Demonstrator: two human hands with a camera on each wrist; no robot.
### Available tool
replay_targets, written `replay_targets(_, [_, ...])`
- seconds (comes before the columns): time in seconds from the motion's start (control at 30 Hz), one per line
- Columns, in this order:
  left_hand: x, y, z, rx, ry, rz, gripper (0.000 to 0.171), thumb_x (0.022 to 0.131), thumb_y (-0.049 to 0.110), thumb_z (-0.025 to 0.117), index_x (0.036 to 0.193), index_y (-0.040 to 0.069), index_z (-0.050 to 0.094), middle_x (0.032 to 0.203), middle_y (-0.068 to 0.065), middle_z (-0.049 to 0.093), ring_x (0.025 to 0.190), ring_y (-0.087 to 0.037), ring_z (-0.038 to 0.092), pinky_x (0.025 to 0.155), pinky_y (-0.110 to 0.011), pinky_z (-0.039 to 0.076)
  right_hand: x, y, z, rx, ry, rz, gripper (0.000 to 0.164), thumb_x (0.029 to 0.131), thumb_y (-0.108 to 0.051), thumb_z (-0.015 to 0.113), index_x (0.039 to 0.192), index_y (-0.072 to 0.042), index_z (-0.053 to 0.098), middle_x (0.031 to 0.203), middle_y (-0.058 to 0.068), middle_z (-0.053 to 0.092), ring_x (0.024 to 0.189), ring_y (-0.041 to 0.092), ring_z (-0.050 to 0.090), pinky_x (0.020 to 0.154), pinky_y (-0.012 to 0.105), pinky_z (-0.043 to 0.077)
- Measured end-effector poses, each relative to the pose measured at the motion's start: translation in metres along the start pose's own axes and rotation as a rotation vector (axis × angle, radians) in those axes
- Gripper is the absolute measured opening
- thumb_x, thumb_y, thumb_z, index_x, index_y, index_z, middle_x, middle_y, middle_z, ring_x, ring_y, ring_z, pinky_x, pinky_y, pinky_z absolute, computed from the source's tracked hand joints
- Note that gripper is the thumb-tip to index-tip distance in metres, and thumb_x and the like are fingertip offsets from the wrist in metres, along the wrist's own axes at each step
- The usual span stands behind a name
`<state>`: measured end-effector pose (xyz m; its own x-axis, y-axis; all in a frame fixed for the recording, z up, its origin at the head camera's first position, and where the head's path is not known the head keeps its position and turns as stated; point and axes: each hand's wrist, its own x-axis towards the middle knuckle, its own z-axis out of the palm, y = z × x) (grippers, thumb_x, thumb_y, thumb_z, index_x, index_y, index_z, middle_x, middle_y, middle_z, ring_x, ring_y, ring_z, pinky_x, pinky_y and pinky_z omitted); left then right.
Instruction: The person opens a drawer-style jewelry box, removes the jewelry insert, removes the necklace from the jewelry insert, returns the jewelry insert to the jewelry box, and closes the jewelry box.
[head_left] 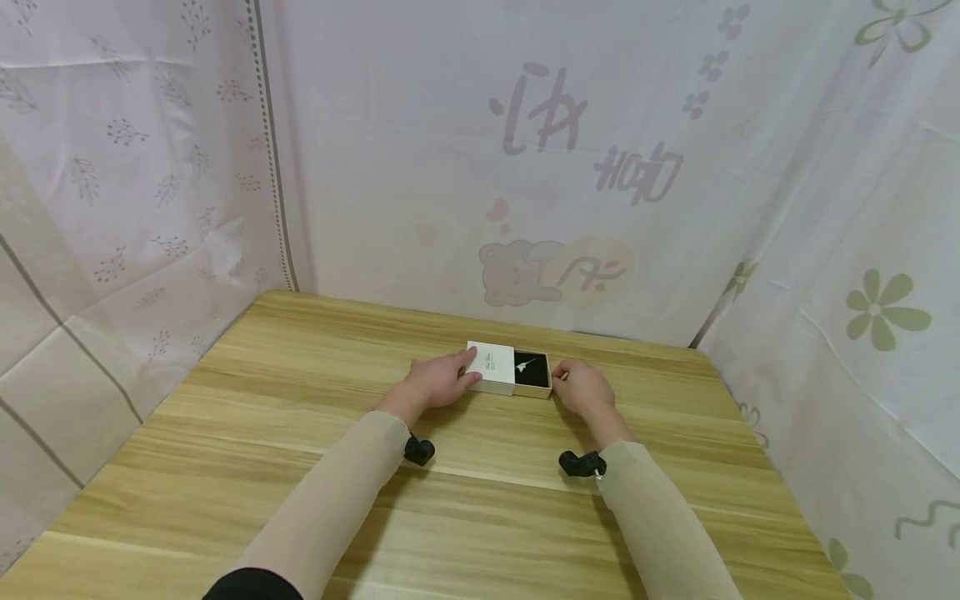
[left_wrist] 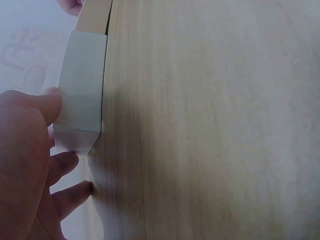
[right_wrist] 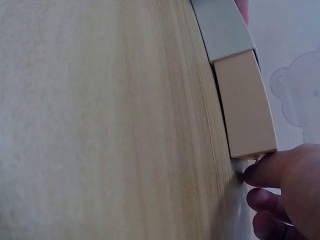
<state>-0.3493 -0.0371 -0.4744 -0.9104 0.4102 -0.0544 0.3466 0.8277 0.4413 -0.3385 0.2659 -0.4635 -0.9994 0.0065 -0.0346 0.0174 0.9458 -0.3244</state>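
Observation:
A small white jewellery box sleeve point(head_left: 491, 367) with printed lettering lies on the table, its tan inner drawer point(head_left: 533, 392) partly pulled out to the right. On the drawer's black lining point(head_left: 534, 372) rests a silvery piece of jewellery point(head_left: 524, 365), too small to tell its exact kind. My left hand point(head_left: 438, 380) grips the sleeve's left end; in the left wrist view its thumb point(left_wrist: 49, 106) presses the front side. At the drawer's right end, the curled fingertips of my right hand point(head_left: 583, 387) pinch the end, where a small pale bit, perhaps a tab, shows in the right wrist view.
The wood-grain table point(head_left: 465, 517) reaches back to a hanging patterned cloth point(head_left: 405, 167). More patterned cloth hangs at the left and right sides. Each wrist wears a black device, such as the one on the left wrist point(head_left: 419, 451).

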Motion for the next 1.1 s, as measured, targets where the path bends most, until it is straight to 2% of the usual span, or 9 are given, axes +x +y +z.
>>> replay_targets(0.1, [-0.003, 0.003, -0.003, -0.013, -0.011, -0.010, 0.068, 0.116, 0.055, 0.043, 0.176, 0.026, 0.030, 0.179, -0.002, 0.037, 0.164, -0.033, 0.041, 0.128, -0.083, 0.017, 0.000, 0.001, 0.000, 0.001, 0.010, -0.001, 0.017, 0.109, -0.027, 0.062, 0.112, -0.020, 0.078, 0.114, 0.004, 0.080, 0.102, 0.029, 0.073, 0.077, 0.043, 0.057])
replay_targets(0.3, [0.004, -0.003, 0.004, -0.006, 0.011, 0.001, 0.070, 0.114, 0.062, 0.043, 0.175, 0.030, 0.032, 0.177, -0.003, 0.041, 0.161, -0.036, 0.045, 0.124, -0.086, 0.022, 0.000, 0.003, 0.001, 0.010, 0.020, -0.002, 0.018, 0.108, -0.027, 0.063, 0.113, -0.020, 0.078, 0.114, 0.004, 0.080, 0.104, 0.030, 0.073, 0.079, 0.047, 0.058])
replay_targets(0.43, [0.005, -0.003, 0.004, -0.002, 0.006, -0.002, 0.070, 0.115, 0.061, 0.042, 0.176, 0.029, 0.030, 0.178, -0.003, 0.040, 0.162, -0.034, 0.044, 0.125, -0.086, 0.020, 0.001, 0.006, 0.002, 0.011, 0.026, -0.001, 0.018, 0.108, -0.026, 0.063, 0.113, -0.019, 0.079, 0.114, 0.005, 0.080, 0.105, 0.030, 0.074, 0.080, 0.047, 0.058])
replay_targets(0.63, [-0.003, 0.003, -0.001, 0.028, 0.014, -0.010, 0.067, 0.117, 0.055, 0.041, 0.176, 0.026, 0.030, 0.178, -0.001, 0.038, 0.163, -0.032, 0.042, 0.128, -0.082, 0.019, 0.001, 0.008, 0.001, 0.015, 0.036, -0.005, 0.018, 0.108, -0.027, 0.064, 0.113, -0.020, 0.079, 0.113, 0.005, 0.081, 0.105, 0.031, 0.074, 0.077, 0.047, 0.058])
replay_targets(0.77, [-0.004, 0.003, -0.001, 0.024, 0.012, -0.017, 0.067, 0.117, 0.056, 0.041, 0.176, 0.027, 0.030, 0.178, -0.001, 0.038, 0.163, -0.032, 0.042, 0.129, -0.081, 0.018, 0.000, 0.008, 0.001, 0.025, 0.037, -0.021, 0.017, 0.107, -0.027, 0.065, 0.113, -0.018, 0.079, 0.113, 0.006, 0.081, 0.104, 0.033, 0.074, 0.080, 0.049, 0.059])
replay_targets(0.97, [0.006, -0.006, 0.007, -0.016, 0.006, -0.012, 0.069, 0.115, 0.060, 0.044, 0.176, 0.031, 0.030, 0.178, -0.001, 0.039, 0.163, -0.035, 0.042, 0.127, -0.084, 0.016, -0.002, 0.011, 0.000, 0.035, 0.025, -0.029, 0.023, 0.108, -0.028, 0.066, 0.120, -0.014, 0.079, 0.116, 0.011, 0.081, 0.109, 0.035, 0.075, 0.090, 0.054, 0.060])
replay_targets(1.1, [0.014, -0.012, 0.013, -0.010, 0.012, -0.006, 0.072, 0.113, 0.066, 0.041, 0.176, 0.034, 0.029, 0.178, -0.001, 0.039, 0.162, -0.035, 0.043, 0.125, -0.087, 0.017, -0.001, 0.012, -0.004, 0.039, 0.019, -0.019, 0.028, 0.110, -0.029, 0.060, 0.126, -0.012, 0.076, 0.121, 0.012, 0.080, 0.107, 0.033, 0.074, 0.087, 0.051, 0.060])
